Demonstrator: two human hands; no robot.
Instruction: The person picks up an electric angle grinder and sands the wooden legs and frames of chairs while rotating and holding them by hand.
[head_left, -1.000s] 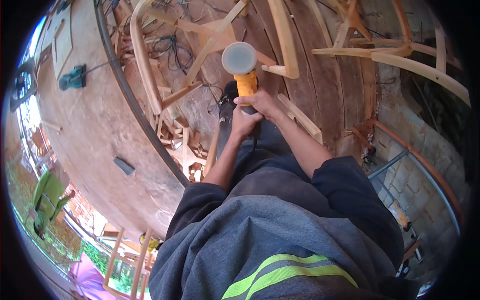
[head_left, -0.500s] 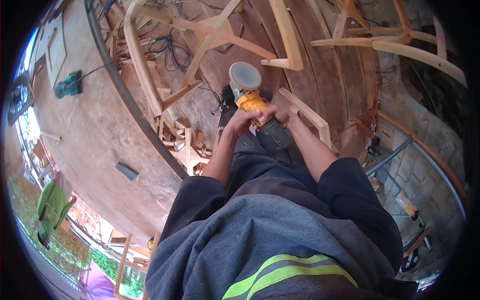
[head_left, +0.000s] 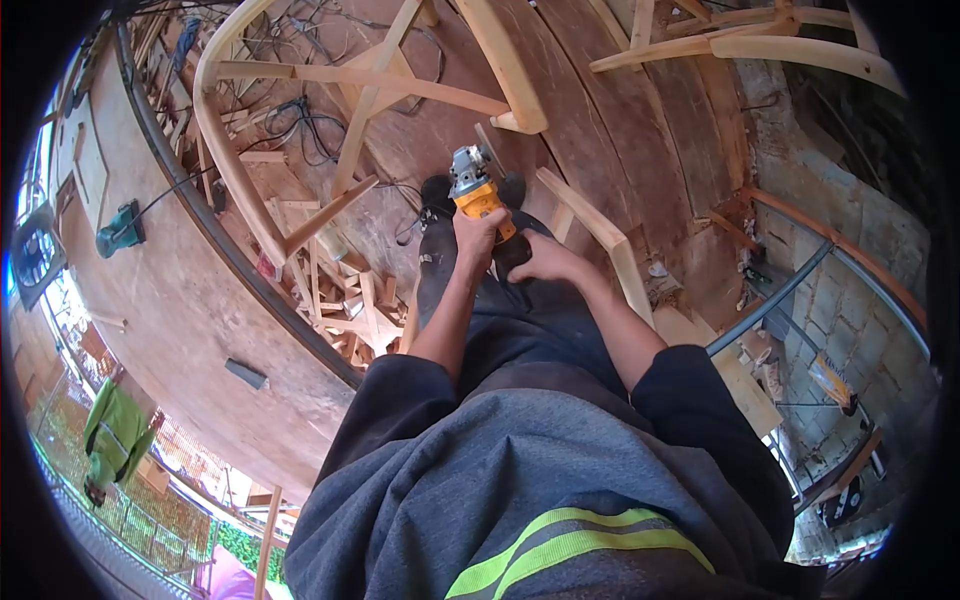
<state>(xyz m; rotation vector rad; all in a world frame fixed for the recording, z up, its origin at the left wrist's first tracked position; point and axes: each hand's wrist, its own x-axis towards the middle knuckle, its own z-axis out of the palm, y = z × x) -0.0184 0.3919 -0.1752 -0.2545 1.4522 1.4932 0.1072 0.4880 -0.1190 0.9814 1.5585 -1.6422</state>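
Note:
A yellow-and-black angle grinder is held out in front of my legs, its silver gear head pointing away from me. Its round disc shows nearly edge-on. My left hand is closed round the yellow body, just behind the head. At the dark rear end, my right hand is closed on the grip, fingers partly hidden. A wooden chair frame lies on the floor beyond the grinder, and an angled wooden piece stands just right of it.
On the left a long wooden bench carries a green power sander and a dark flat block. Wood offcuts and cables litter the floor. Another wooden frame lies upper right, near a metal rail.
The grinder has turned in my hands, so its disc went from face-on to nearly edge-on. My left hand now wraps the body nearer the head; the view has shifted slightly.

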